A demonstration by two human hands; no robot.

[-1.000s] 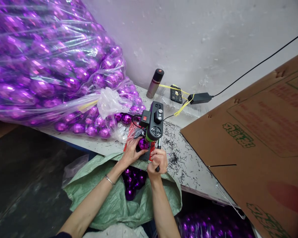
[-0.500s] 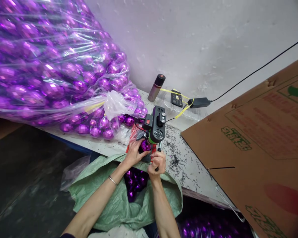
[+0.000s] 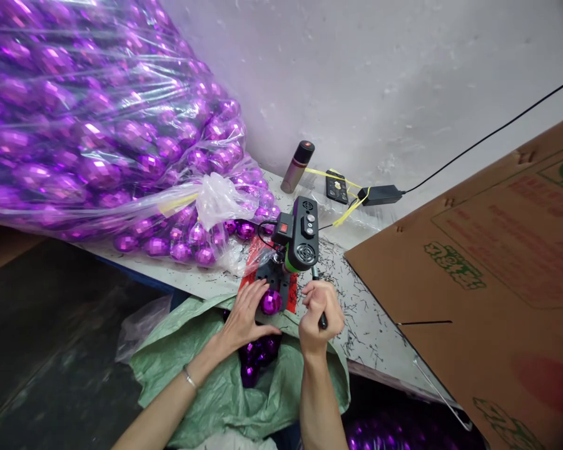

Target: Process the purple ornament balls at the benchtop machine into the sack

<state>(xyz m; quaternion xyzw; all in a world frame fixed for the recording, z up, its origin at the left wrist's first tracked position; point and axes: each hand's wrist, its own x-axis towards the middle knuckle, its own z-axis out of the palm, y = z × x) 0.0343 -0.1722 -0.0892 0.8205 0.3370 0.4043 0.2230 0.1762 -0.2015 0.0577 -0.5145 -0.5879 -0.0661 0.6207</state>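
1 purple ball [image 3: 271, 302] at near end of machine base [image 3: 285, 292], just right of left hand [image 3: 242, 317]; round, no long axis. Left hand nearer: spread, contact unclear. Right hand [image 3: 313, 315] clenched round black lever handle [image 3: 323, 322], farther right.

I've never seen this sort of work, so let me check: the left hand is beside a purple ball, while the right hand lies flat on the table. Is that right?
Not quite: the right hand isn't lying flat; it is closed around a black handle, as the head view shows. The left hand is indeed beside a purple ball.
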